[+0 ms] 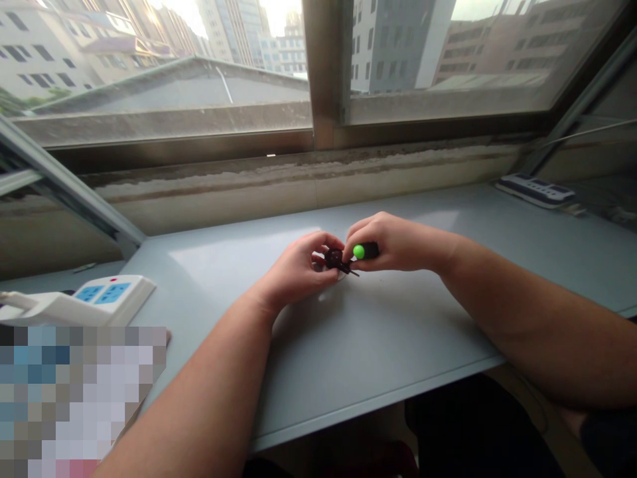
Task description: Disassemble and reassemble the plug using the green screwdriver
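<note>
Above the middle of the table, my left hand (304, 264) has its thumb and fingers curled round a small dark rounded piece (334, 258). A thin prong sticks out from that piece toward the lower right. My right hand (383, 242) is closed round a black-handled tool with a bright green round end (359, 251); its far end is hidden, so its exact kind does not show. The right fingertips meet the dark piece beside the left fingers. A small pale, shiny bit shows just under the left fingertips, too blurred to name.
The grey-blue table (348, 345) stands against a window ledge. A white power strip (119, 295) with blue sockets sits at the left, near a blurred-out patch. Another power strip (537, 190) lies at the far right. Metal struts (74, 186) slant up at the left.
</note>
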A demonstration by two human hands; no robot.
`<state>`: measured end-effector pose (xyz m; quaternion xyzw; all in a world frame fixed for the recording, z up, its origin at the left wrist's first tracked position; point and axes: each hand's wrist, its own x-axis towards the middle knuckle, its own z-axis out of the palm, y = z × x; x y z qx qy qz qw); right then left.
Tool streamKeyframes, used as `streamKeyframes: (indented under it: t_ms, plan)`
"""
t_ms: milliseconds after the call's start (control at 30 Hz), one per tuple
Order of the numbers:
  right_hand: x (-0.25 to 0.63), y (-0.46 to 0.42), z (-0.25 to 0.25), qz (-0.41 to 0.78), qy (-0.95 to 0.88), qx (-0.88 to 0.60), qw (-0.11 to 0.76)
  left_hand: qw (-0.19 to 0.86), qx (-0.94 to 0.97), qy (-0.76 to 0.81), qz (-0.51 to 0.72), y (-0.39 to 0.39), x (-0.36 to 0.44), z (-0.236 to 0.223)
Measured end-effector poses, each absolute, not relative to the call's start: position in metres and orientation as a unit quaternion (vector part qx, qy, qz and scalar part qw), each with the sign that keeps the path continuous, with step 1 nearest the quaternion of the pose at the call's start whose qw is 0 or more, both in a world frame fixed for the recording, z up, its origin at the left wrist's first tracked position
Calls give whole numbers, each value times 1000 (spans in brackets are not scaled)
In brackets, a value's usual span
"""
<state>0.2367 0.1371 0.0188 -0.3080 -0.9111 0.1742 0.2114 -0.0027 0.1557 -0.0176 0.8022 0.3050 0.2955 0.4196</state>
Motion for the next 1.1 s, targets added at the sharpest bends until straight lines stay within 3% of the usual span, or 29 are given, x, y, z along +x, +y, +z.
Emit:
streamKeyframes:
  t_ms: [400, 500, 700, 767, 833, 900, 1100]
  plan:
    - [246, 130, 31, 177, -926, -320, 98, 426, 778, 343, 309, 159, -4, -21]
    - [247, 131, 30, 188, -922, -322, 108, 432, 773, 349, 306, 160, -5, -22]
    - [250, 133, 32, 140, -890, -325, 287, 445, 773, 343, 294, 158, -6, -23]
    - [248, 131, 35, 137, -839, -324, 415, 432, 787, 328, 292, 157, -5, -22]
    - [245, 129, 39, 202, -745, -285, 568, 402, 812, 306, 291, 156, -4, -20]
    - [242, 129, 43, 289, -647, -228, 668, 366, 839, 285, 283, 155, -2, -17]
    - [244, 133, 49, 368, -570, -229, 698, 337, 870, 251, 256, 149, 1, -13]
